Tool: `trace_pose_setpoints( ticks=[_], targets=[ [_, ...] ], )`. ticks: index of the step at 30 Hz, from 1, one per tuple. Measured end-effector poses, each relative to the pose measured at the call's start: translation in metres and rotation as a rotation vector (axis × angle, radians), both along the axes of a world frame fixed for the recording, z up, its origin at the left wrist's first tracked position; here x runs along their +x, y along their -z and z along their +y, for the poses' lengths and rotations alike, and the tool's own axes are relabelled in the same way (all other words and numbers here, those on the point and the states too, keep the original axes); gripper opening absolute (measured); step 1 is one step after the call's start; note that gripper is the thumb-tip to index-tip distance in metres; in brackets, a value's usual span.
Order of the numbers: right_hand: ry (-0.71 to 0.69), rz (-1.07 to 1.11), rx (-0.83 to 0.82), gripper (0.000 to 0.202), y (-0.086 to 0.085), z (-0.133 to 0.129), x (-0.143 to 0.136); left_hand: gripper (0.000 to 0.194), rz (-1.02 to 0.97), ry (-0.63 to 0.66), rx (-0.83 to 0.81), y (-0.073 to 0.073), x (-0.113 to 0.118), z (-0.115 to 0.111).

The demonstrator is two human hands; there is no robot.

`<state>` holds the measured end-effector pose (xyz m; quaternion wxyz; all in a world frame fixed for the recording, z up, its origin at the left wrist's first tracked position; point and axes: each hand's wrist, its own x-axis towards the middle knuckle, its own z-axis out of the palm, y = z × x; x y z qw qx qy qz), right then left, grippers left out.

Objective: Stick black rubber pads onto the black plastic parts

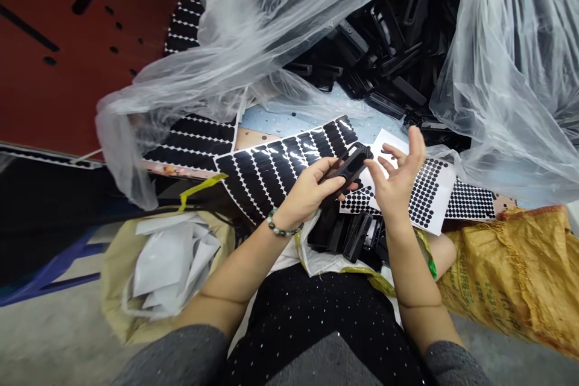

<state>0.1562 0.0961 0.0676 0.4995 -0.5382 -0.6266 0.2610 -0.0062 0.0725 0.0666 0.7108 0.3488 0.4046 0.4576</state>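
My left hand [312,190], with a beaded bracelet at the wrist, holds a black plastic part [347,169] tilted up to the right. My right hand [394,178] is at the part's upper end, fingers spread, with the thumb near its edge. Whether something small sits on the right fingertips is too small to tell. Under the hands lies a sheet of long black oval stickers [275,169]. To the right, a white sheet of round black stickers [429,196] overlaps more dotted sheets.
Black parts [384,54] are heaped behind, framed by clear plastic film [511,72]. More black parts [357,235] lie in a bag at my lap. A sack of white paper [169,262] stands left, a yellow woven sack [511,271] right, a red board [81,72] upper left.
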Motion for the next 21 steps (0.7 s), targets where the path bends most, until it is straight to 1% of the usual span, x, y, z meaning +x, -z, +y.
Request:
trace_pose_setpoints(
  ticks=[1,2,4,5,8,10,12,13,14,15,16,17,19,20,21],
  targets=[
    [-0.056,0.086,-0.061,0.061,0.002,0.000,0.000,0.037,-0.023,0.011,-0.014,0.001,-0.001,0.000],
    [-0.119,0.171,-0.130,0.063,0.004,0.001,0.000,0.039,-0.040,0.021,-0.025,0.002,-0.001,0.000],
    [-0.202,0.312,-0.243,0.057,0.008,0.001,-0.002,0.041,-0.049,0.031,-0.034,0.005,0.000,0.000],
    [-0.199,0.363,-0.272,0.052,0.010,0.001,-0.004,0.041,-0.041,0.032,-0.030,0.007,0.001,-0.001],
    [-0.070,0.460,-0.297,0.036,0.014,0.000,-0.008,0.037,0.038,0.024,0.016,0.015,0.008,-0.007],
    [0.022,0.507,-0.318,0.033,0.017,-0.002,-0.005,0.034,0.110,0.047,0.051,0.020,0.012,-0.010],
    [0.096,0.536,-0.336,0.031,0.017,-0.005,0.006,0.033,0.200,0.148,0.134,0.022,0.014,-0.005],
    [0.126,0.539,-0.337,0.031,0.017,-0.007,0.014,0.031,0.258,0.216,0.202,0.022,0.013,0.002],
    [0.143,0.532,-0.341,0.031,0.018,-0.009,0.024,0.030,0.327,0.268,0.276,0.021,0.012,0.012],
    [0.126,0.495,-0.358,0.031,0.019,-0.012,0.035,0.027,0.411,0.294,0.346,0.018,0.009,0.027],
    [0.074,0.419,-0.387,0.031,0.021,-0.015,0.046,0.027,0.502,0.268,0.400,0.014,0.006,0.045],
    [-0.008,0.302,-0.429,0.031,0.025,-0.017,0.056,0.028,0.599,0.172,0.419,0.010,0.001,0.066],
    [-0.247,0.010,-0.511,0.034,0.036,-0.024,0.070,0.033,0.855,-0.055,0.427,0.000,-0.012,0.111],
    [-0.358,-0.127,-0.514,0.030,0.042,-0.028,0.073,0.036,0.994,-0.119,0.430,-0.004,-0.019,0.133],
    [-0.478,-0.228,-0.503,0.025,0.049,-0.035,0.073,0.037,1.059,-0.146,0.424,-0.007,-0.026,0.153]
  ],
)
